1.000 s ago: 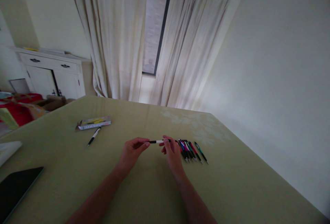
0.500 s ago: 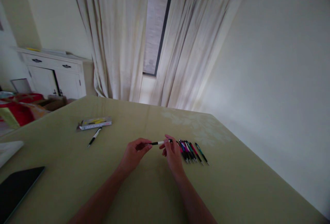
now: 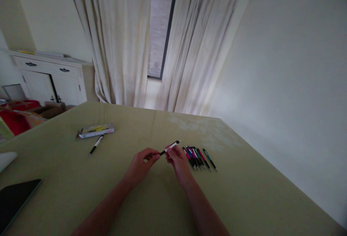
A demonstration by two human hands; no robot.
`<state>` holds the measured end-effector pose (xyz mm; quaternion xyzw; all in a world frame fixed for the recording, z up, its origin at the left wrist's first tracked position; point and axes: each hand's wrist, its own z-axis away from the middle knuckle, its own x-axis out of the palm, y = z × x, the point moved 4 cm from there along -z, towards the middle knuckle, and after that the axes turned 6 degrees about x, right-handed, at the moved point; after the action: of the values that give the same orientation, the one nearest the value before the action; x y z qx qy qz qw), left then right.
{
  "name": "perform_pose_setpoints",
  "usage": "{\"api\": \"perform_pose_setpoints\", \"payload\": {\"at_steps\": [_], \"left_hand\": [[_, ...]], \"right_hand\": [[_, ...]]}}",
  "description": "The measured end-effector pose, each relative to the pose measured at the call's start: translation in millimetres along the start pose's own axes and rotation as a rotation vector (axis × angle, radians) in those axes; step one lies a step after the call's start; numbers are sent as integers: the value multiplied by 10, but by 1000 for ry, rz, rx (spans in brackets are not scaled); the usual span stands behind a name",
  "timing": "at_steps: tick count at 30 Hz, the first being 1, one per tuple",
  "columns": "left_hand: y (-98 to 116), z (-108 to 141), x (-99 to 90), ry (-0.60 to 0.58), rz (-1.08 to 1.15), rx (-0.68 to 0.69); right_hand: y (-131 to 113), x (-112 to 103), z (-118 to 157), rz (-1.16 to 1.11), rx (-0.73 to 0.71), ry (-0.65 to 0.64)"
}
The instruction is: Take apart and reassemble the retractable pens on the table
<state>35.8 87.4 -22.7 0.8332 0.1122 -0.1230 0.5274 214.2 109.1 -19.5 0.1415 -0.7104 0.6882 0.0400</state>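
A white-and-black pen [image 3: 171, 145] is held between my two hands above the table, tilted with its clip end up to the right. My left hand [image 3: 143, 161] pinches the black tip end. The fingers of my right hand [image 3: 177, 160] are closed around the white barrel. Just right of that hand, several pens [image 3: 196, 157] in pink, purple, white, red and other colours lie side by side. A green-and-black pen [image 3: 210, 159] lies slightly apart at the right end of the row.
Farther left, another white-and-black pen [image 3: 95, 145] lies beside a flat pen box [image 3: 97, 130]. A dark tablet-like object [image 3: 18, 199] and a white item [image 3: 7, 160] sit at the left of the greenish tabletop [image 3: 130, 123]. A wall [image 3: 284, 84] borders the table's right side.
The pen has swung from nearly level to tilted, its clip end now raised. My right hand's fingers have shifted along the barrel toward my left hand. The view has turned slightly right.
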Motion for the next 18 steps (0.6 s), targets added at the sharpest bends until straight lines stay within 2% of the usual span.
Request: {"api": "perform_pose_setpoints", "payload": {"at_steps": [2, 4, 5, 7, 9, 11, 12, 15, 18], "left_hand": [[-7, -35, -168, 53, -152, -1], [-23, -51, -462, 187, -443, -34], [-42, -42, -632, 258, -621, -95], [-111, 18, -972, 388, -904, -306], [-203, 102, -1229, 454, -1016, -509], [-315, 164, -1359, 409, -1011, -647], [-354, 172, -1380, 362, -1002, -644], [-407, 157, -1385, 265, -966, -542], [-419, 131, -1411, 233, -921, -464]], "right_hand": [[-16, -76, -31, 68, -17, 72], [-77, -208, -66, 173, -52, 182], [-122, -290, -81, 245, -78, 242], [-229, -464, -97, 428, -140, 353], [-331, -619, -92, 686, -198, 451], [-388, -733, -75, 919, -201, 517], [-399, -768, -66, 1025, -186, 530], [-389, -800, -36, 1274, -123, 517], [-384, -793, -10, 1424, -87, 522]]}}
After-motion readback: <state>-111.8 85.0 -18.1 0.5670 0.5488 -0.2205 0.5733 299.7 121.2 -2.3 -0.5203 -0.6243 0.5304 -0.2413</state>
